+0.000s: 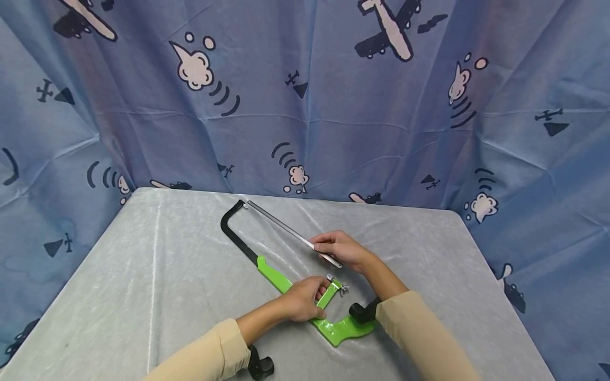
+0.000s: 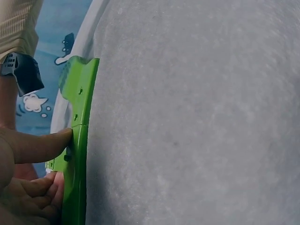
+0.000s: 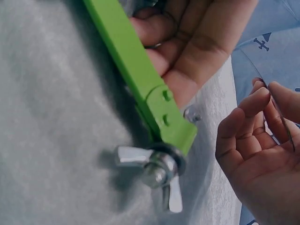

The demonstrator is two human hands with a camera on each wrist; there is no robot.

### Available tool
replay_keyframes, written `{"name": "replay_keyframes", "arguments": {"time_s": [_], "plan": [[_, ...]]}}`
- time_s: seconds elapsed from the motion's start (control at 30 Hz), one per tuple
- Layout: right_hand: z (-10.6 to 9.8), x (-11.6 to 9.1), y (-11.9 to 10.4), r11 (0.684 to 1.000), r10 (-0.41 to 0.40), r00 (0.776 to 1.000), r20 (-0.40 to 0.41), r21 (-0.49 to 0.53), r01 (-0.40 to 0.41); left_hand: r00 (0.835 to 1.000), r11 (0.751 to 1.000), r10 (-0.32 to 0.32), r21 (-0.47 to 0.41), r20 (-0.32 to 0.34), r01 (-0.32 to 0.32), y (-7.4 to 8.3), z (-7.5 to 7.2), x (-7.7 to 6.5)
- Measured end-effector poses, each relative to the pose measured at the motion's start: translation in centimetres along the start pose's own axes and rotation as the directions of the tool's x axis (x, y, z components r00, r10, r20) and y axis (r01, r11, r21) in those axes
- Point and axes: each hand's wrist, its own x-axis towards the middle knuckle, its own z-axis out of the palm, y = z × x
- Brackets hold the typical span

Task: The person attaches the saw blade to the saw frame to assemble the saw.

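Observation:
A hacksaw frame (image 1: 274,276), green at the handle end with a black bow at the far end, lies diagonally over the table. My left hand (image 1: 301,300) grips its green part near the handle, thumb (image 2: 47,145) pressed along the side. Between thumb and fingers, my right hand (image 1: 344,248) pinches a thin grey hacksaw blade (image 1: 281,225). The blade's far end is right by the black bow's tip; its near end lies beyond the green arm, apart from it. A metal wing nut (image 3: 161,173) sits at the end of that arm.
A pale grey cloth covers the table (image 1: 200,296). Behind it hangs a blue curtain (image 1: 257,106) printed with planes and clouds. Black wrist mounts (image 1: 261,365) show at both cuffs, the right one overlapping the saw handle (image 1: 352,328).

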Motion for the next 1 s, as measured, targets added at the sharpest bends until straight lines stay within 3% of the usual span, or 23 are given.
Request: {"name": "replay_keyframes", "arguments": {"time_s": [1.0], "plan": [[1.5, 1.0, -0.5, 0.999, 0.028, 1.000, 0.013, 0.017, -0.028, 0.998, 0.998, 0.060, -0.033, 0.016, -0.060, -0.6, -0.2, -0.3]]}}
